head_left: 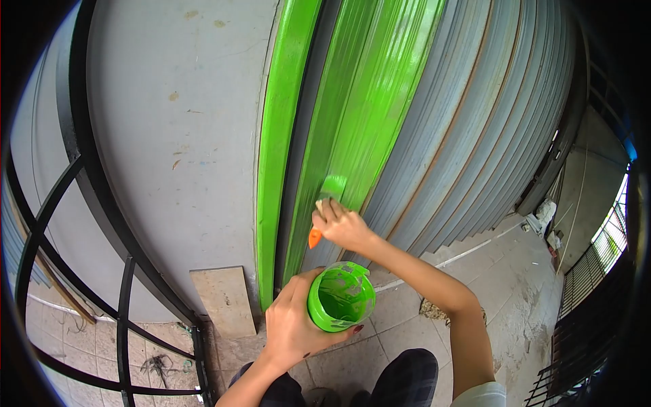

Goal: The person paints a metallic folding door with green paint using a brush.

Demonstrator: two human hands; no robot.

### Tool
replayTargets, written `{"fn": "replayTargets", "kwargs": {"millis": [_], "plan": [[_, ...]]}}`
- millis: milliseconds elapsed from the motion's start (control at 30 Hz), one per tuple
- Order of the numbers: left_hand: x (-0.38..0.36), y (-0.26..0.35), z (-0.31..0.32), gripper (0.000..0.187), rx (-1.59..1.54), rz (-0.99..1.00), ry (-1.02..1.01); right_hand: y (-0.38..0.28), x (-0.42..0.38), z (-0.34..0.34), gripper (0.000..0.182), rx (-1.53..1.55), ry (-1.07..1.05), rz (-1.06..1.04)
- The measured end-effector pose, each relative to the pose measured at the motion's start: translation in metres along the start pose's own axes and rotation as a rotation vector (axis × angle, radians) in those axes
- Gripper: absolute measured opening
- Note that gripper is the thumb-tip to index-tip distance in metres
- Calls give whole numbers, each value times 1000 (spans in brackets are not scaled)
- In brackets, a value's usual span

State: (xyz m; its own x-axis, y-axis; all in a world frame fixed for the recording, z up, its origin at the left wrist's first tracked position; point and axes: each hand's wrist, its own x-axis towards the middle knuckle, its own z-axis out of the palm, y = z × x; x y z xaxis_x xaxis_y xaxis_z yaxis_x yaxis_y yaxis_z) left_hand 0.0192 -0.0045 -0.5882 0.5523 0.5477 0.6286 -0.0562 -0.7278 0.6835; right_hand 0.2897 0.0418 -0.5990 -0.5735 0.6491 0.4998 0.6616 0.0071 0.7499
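My left hand [293, 321] is wrapped round a cut-off plastic tub [342, 296] of bright green paint, holding it upright in front of my knees. Green smears cover the tub's inner wall. In my right hand [341, 227] is a paintbrush [315, 237] with an orange handle, gripped between thumb and fingers. The green-coated bristles press against the corrugated metal shutter [369, 115]. Wet green paint coats the shutter's left ribs above and around the brush, with a duller patch low down. Farther right the ribs are bare grey metal.
Left of the shutter runs a green-painted frame strip [279, 136] beside a pale wall [176, 136]. A wooden board [223, 300] leans at the wall's foot. Black metal bars [125, 298] curve along the left. Debris [540, 216] lies on the tiled floor [475, 298] at the right.
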Motion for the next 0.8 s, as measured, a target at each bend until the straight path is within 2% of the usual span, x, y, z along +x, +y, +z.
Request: {"fn": "replayTargets", "kwargs": {"millis": [67, 167, 200, 267, 300, 433, 567, 667, 800], "plan": [[-2, 4, -2, 89, -2, -25, -12, -39, -35, 19, 11, 185, -60, -7], [-2, 7, -2, 88, -1, -1, -15, -38, -41, 2, 14, 327, -315, 44], [-1, 6, -1, 87, 6, 24, -13, -17, -25, -17, 17, 288, -301, 88], [-1, 5, 1, 85, 7, 32, -19, 36, 4, -44, 26, 227, -118, 238], [-1, 5, 3, 85, 2, 18, -24, 61, 22, -68, 10, 157, 29, 252], [0, 3, 8, 84, -8, -9, -29, 102, 39, -121, 11, -153, 269, 265], [1, 1, 11, 84, 10, 0, -41, 36, -35, -71, 10, -68, 23, 126], [2, 1, 13, 86, 17, 10, -41, -12, -78, -62, 9, 400, -159, 158], [1, -3, 18, 88, 46, -8, -56, 41, -66, -72, 16, 424, -91, 239]]}}
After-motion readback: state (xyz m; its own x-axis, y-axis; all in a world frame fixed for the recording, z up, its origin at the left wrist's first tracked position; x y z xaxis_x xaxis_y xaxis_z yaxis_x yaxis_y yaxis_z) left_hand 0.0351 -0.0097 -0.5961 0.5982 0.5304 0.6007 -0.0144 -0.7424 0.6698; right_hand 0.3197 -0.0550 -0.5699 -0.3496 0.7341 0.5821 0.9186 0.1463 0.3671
